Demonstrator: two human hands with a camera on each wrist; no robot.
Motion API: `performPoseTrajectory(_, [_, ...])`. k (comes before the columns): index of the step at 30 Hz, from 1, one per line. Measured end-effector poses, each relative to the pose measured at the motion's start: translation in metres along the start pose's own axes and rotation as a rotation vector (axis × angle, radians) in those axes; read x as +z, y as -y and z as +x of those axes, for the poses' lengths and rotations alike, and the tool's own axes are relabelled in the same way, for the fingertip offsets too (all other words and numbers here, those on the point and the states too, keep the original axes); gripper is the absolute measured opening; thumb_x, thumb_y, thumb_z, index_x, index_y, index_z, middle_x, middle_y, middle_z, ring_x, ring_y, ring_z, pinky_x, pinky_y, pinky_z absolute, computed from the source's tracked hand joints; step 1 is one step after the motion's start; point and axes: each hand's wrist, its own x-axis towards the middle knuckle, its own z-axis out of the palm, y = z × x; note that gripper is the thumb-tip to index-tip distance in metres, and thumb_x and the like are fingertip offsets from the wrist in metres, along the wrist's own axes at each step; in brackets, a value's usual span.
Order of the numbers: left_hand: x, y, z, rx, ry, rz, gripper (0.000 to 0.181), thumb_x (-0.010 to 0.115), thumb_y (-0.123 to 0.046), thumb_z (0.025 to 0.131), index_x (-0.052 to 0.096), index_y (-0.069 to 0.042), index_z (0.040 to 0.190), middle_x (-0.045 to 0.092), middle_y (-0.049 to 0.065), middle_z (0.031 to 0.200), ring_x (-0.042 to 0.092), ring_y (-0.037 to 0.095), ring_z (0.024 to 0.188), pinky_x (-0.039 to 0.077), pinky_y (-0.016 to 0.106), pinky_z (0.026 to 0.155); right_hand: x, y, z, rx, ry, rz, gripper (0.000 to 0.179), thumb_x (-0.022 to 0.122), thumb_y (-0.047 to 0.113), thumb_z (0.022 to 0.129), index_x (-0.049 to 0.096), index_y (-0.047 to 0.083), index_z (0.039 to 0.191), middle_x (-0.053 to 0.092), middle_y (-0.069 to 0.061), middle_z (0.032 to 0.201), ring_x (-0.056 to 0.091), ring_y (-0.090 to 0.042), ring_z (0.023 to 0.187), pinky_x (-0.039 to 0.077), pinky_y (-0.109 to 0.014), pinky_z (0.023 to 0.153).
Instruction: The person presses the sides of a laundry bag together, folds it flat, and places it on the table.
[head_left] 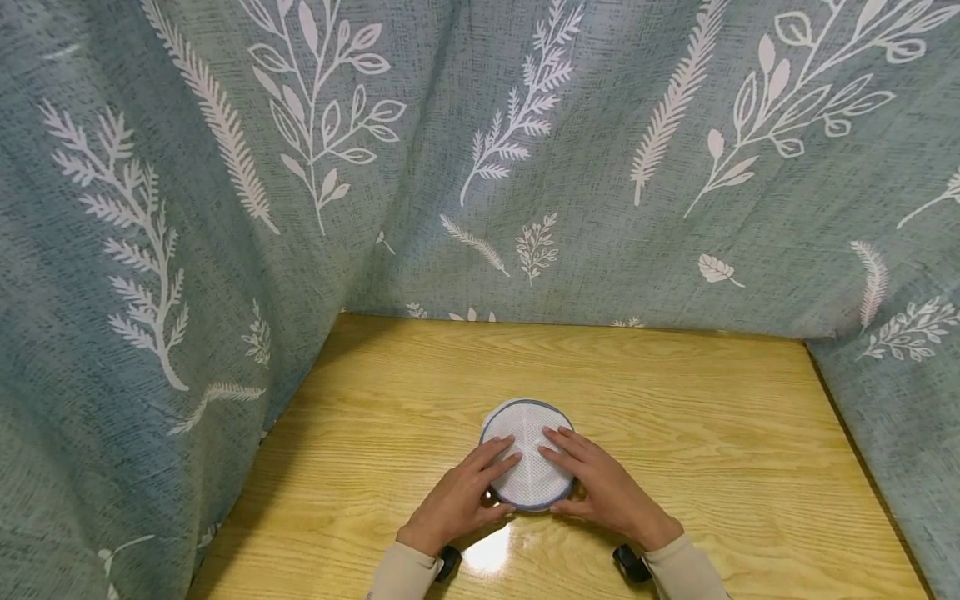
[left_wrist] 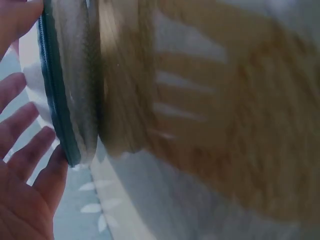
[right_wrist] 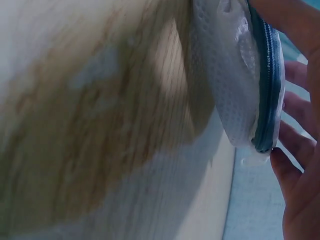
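Observation:
A round white mesh laundry bag (head_left: pixel 528 479) with a blue-green zipper round its rim lies near the front middle of the table, between both hands. My left hand (head_left: pixel 459 498) holds its left side, fingertips spread over the top face and thumb at the near rim. From the other side my right hand (head_left: pixel 606 492) grips it the same way, thumb also at the near rim. Up close, the zipper (left_wrist: pixel 54 90) runs along the edge in the left wrist view. The right wrist view shows the puffed mesh side (right_wrist: pixel 227 85) below the zipper, low over the wood.
The wood-grain table (head_left: pixel 675 400) extends around the bag. A blue-green curtain (head_left: pixel 600 250) with white leaf prints hangs behind the table and along its left and right sides. Dark bands with camera housings (head_left: pixel 632 563) sit at both wrists.

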Motion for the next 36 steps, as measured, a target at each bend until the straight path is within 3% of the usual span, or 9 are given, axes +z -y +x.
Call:
performPoseTrajectory(14, [0.0043,-0.0007,0.0007,-0.02,0.026,0.011,0.075,0.066,-0.05,0.079,0.038,-0.021,0.143,0.027,0.001,0.15,0.03,0.019,0.134,0.041,0.035,0.099,0.0003,-0.0002,0.0025,-0.027,0.06,-0.071,0.082,0.074,0.048,0.073,0.042,0.018,0.141,0.033,-0.004,0.148,0.032,-0.027,0.133,0.036,-0.048,0.101])
performPoseTrajectory(23, [0.0049,-0.0012,0.0029,-0.052,0.062,-0.017,0.074,0.065,-0.051,0.08,0.04,-0.021,0.142,0.025,-0.002,0.151,0.028,0.016,0.135,0.04,0.034,0.101,0.0008,-0.0013,0.0039,-0.016,0.057,-0.046,0.081,0.077,0.045,0.071,0.044,0.016,0.14,0.036,-0.005,0.146,0.035,-0.028,0.131,0.038,-0.048,0.099])
performPoseTrajectory(36, [0.0045,-0.0007,0.0035,-0.062,0.056,-0.08,0.075,0.07,-0.044,0.079,0.04,-0.019,0.142,0.026,-0.001,0.15,0.028,0.019,0.135,0.041,0.037,0.099,-0.0038,0.002,0.0072,0.022,0.131,-0.033,0.082,0.074,0.045,0.074,0.039,0.017,0.143,0.031,-0.004,0.149,0.03,-0.028,0.134,0.034,-0.047,0.103])
